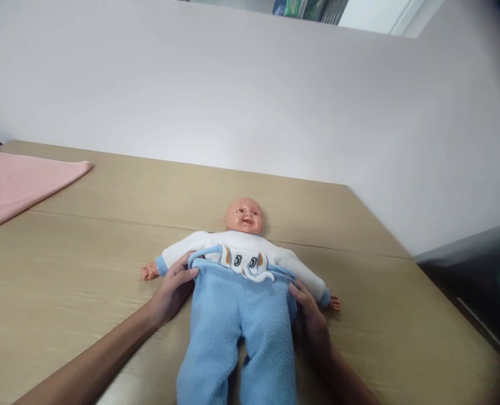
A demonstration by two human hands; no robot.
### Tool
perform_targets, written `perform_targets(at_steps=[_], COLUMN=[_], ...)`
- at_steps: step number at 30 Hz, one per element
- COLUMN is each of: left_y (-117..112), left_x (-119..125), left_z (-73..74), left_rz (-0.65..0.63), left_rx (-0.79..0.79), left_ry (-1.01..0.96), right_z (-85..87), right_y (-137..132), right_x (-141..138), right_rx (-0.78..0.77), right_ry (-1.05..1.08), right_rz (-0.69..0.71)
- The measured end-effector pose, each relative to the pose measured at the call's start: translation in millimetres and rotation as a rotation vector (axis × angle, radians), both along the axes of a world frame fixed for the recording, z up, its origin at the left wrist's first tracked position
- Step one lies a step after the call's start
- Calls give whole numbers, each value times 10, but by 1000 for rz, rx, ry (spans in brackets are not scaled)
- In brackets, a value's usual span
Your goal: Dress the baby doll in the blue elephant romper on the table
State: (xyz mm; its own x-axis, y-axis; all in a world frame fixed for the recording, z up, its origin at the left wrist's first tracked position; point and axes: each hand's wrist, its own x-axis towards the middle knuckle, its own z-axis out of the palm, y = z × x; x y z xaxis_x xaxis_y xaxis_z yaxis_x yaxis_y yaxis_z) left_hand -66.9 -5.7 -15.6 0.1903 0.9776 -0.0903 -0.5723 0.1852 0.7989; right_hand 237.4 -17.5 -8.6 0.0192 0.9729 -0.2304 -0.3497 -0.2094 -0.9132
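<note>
A baby doll (245,216) lies on its back on the table, head away from me and arms spread to both sides. It wears a white long-sleeved top (191,243) with blue cuffs and fluffy light blue trousers (222,301). An animal face patch (250,263) with two eyes and a trunk sits at the waist, over the belly. My left hand (178,287) grips the trousers' waistband at the left side, thumb on top. At the right side my right hand (311,309) holds the waistband, its fingers partly hidden by cloth and shadow.
A pink cloth (26,180) lies flat at the table's left. The wooden table (106,242) has a seam across it and meets a pale wall (191,90) at the back. A dark object (482,270) stands beyond the right edge.
</note>
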Motion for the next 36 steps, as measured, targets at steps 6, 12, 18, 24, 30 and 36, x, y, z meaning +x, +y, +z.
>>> perform_targets(at_steps=[6,12,18,24,30,36], left_y=[21,-17,-43,-60,-74,-36], left_x=[-1,-60,-37,-57,-60,-20], left_z=[-32,-221,-188,-244,-272,-244], left_rz=[-87,-80,-3,-18,21,109], left_rx=[-6,99,198,148,95,139], left_ry=[86,282,392,349,320,315], right_z=[-13,122,57,-134,-143,8], right_y=[54,126,132,182,257,191], right_x=[194,285,242,268,284,163], right_rx=[70,149,346,130,-81,0], right_ry=[-172,-218,-408,-363,-12,-100], right_rz=[-95,20,-59,76,98,83])
